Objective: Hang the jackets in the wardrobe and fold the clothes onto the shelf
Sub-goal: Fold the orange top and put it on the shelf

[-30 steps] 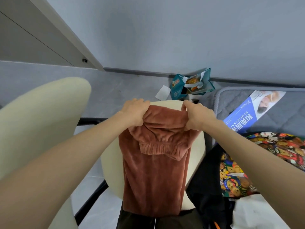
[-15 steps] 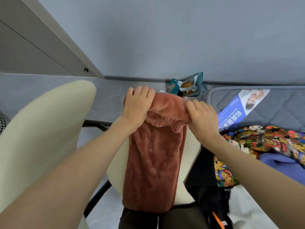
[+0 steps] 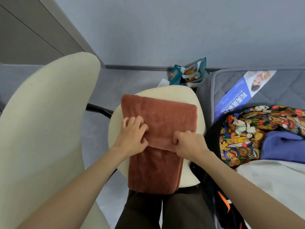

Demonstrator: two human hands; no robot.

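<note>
Left hand (image 3: 132,136) and right hand (image 3: 189,144), fingers curled, pinch the folded rust garment (image 3: 165,116).

Only one cam here: head-worn wide-angle, pointing forward and steeply down, close above the left hand (image 3: 132,136) and right hand (image 3: 189,144) mid-frame; wall (image 3: 165,30) up top, bed (image 3: 280,91) far right.

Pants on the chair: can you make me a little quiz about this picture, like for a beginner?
1. True or false: the pants lie on the floor.
2. What lies beside the blue cloth on the bed? A: bear-print cloth. B: a shoe. C: a ball.
3. The left hand and right hand both hold the pants' folded ____.
Key: 1 false, they lie on the chair. 2 A. 3 edge.
</note>
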